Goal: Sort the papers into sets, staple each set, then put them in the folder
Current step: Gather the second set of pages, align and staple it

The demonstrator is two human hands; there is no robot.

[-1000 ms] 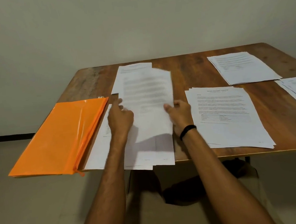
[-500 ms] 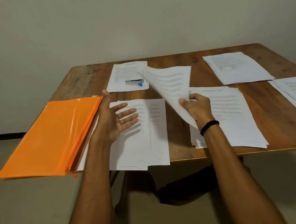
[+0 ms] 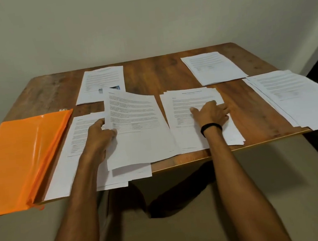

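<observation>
Wooden table (image 3: 169,74) stood against a plain wall. Nearest, an orange folder (image 3: 24,154) and an unsorted pile (image 3: 81,132) overhung the front edge. Above that pile the left hand (image 3: 98,134) pinched one printed sheet (image 3: 137,126) by its left edge, the page bowed in the air. Beside it the right hand (image 3: 210,113) lay flat, fingers straight, on a middle stack (image 3: 191,97). Farther back lay a right stack (image 3: 292,94), a far-right stack (image 3: 213,67) and a far-left stack (image 3: 100,77) bearing a stapler (image 3: 116,88), half hidden. A careless nudge could slide the overhanging papers off.
</observation>
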